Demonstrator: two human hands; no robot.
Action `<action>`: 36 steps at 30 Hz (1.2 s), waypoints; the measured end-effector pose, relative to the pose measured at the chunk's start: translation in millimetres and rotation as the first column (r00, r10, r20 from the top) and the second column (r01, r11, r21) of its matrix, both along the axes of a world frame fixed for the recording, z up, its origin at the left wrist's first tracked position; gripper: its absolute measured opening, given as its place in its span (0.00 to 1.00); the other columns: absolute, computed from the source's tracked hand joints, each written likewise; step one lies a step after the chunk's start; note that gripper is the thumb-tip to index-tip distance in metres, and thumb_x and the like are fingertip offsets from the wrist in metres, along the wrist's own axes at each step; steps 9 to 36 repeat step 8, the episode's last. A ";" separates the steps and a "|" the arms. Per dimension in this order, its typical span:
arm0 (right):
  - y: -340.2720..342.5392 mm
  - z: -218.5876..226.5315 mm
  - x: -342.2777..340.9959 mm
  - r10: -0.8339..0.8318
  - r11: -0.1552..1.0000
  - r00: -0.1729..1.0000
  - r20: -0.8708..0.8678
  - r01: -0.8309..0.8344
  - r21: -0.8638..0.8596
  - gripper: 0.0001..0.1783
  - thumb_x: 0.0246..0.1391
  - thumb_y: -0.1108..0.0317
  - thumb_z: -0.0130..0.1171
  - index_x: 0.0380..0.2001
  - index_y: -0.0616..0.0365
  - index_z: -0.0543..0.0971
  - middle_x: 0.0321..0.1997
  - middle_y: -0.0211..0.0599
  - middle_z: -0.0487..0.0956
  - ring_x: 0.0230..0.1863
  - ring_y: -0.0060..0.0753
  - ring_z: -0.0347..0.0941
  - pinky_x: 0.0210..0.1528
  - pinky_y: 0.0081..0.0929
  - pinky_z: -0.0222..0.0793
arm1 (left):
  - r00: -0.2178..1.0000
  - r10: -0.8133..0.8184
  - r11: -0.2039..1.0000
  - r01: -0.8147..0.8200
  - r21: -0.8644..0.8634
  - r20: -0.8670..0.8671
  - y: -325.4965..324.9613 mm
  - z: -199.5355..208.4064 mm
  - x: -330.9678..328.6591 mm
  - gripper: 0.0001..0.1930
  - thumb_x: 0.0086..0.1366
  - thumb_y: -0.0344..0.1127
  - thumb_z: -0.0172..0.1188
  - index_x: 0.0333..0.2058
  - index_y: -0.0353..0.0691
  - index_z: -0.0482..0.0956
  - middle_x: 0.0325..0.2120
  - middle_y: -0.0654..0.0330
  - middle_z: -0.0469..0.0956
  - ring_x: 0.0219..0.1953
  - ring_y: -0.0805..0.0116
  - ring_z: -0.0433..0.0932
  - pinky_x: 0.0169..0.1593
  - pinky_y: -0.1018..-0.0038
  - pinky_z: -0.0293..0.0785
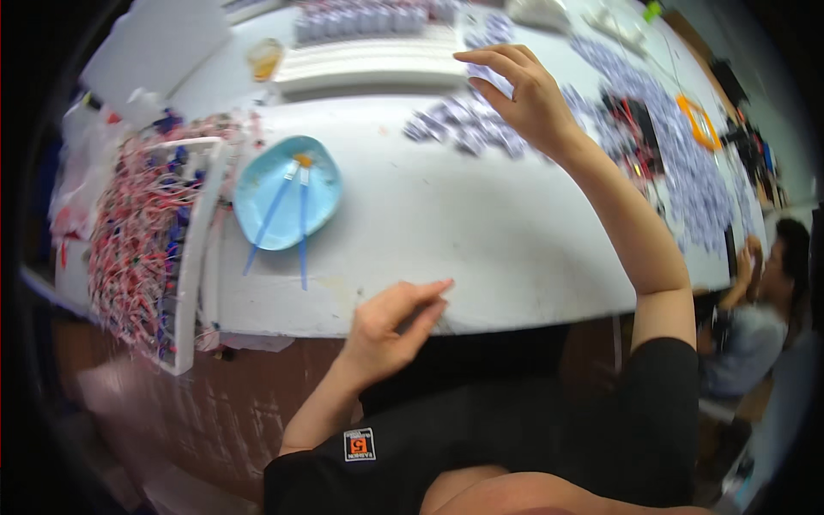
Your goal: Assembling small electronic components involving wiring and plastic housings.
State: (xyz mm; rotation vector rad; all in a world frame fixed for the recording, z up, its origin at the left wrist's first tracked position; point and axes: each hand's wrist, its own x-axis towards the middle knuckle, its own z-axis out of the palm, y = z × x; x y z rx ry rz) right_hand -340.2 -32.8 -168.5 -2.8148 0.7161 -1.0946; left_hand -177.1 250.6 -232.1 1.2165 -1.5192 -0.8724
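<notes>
My left hand [396,330] is over the near edge of the white table, its index finger stretched out and its thumb a little apart, with nothing visible between them. Farther off on the right, my right hand [528,99] is raised with curved fingers, thumb and index finger apart. It is beside the right end of a white tray [369,73] and above a heap of small whitish-purple parts [468,124]. No object shows in its grasp. To the left sits a light blue dish [322,202], and two blue-handled brushes [303,219] rest in it with their handles over the rim.
A white-rimmed tray [196,257] at the left overflows with red and white wired parts [129,223]. A row of cylindrical parts [360,21] stands at the back, near a small yellowish cup [266,60]. More small parts [687,184] cover the right side, where another person [755,318] sits.
</notes>
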 end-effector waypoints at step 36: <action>68.4 -20.5 -149.9 -0.376 0.866 0.878 0.296 0.219 0.450 0.17 0.63 0.73 0.56 0.54 0.48 0.81 0.56 0.41 0.80 0.65 0.36 0.69 0.64 0.32 0.65 | 0.996 0.058 0.983 -0.069 0.172 0.065 0.2 21.0 -14.1 0.15 0.65 0.22 0.59 0.50 0.36 0.81 0.38 0.55 0.83 0.41 0.65 0.83 0.47 0.75 0.76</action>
